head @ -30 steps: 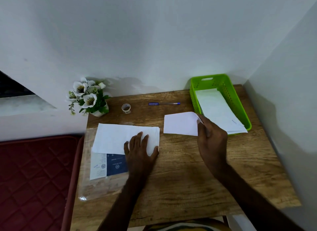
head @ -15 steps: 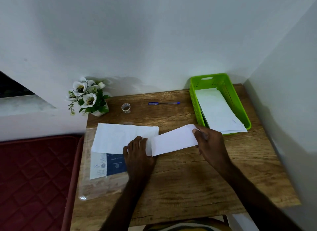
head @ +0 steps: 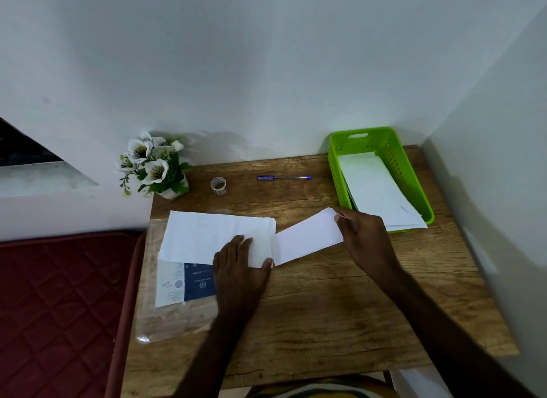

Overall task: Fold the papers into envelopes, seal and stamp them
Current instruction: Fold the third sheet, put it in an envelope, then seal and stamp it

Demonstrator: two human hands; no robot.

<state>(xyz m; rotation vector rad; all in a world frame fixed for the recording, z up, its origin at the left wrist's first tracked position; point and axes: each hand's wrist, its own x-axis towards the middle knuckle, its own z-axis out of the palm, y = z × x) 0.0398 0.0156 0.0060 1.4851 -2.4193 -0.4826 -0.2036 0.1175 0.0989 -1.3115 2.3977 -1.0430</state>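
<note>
Carried from beside the green basket [head: 387,149], the folded paper [head: 307,239] now abuts the flat sheet [head: 213,235] mid-bench; right hand [head: 365,237] pinches its far edge; left hand [head: 239,270] lies flat, pressing the sheet; folding probably follows.

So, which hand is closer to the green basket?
Right. The right hand holds a folded paper just beside the green basket, near its front corner. The left hand presses the paper stack, further away.
</note>
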